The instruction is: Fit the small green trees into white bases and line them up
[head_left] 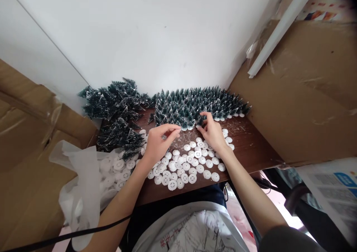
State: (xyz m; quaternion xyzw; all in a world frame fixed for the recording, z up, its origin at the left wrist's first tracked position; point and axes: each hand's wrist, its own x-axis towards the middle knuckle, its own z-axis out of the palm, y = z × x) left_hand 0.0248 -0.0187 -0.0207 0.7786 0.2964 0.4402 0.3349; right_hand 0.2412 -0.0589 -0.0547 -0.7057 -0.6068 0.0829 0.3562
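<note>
My right hand (pixel 212 132) curls its fingers around a small dark-green miniature pine tree (pixel 200 121) with a white base, at the front edge of the standing trees. My left hand (pixel 163 138) is closed, thumb and index fingertip together; whether anything is between them cannot be made out. It is close to the front row of upright miniature trees (pixel 184 107), frosted white and packed in rows. Below and between both hands lie many loose round white plastic bases (pixel 192 162), some overlapping, some showing slotted undersides.
Loose trees lie heaped (pixel 111 103) at the left. A translucent plastic bag (pixel 86 181) of more bases sits at the left front. Cardboard boxes flank the brown table (pixel 251 144) on the left and right (pixel 301 96). A white wall (pixel 167 36) stands behind.
</note>
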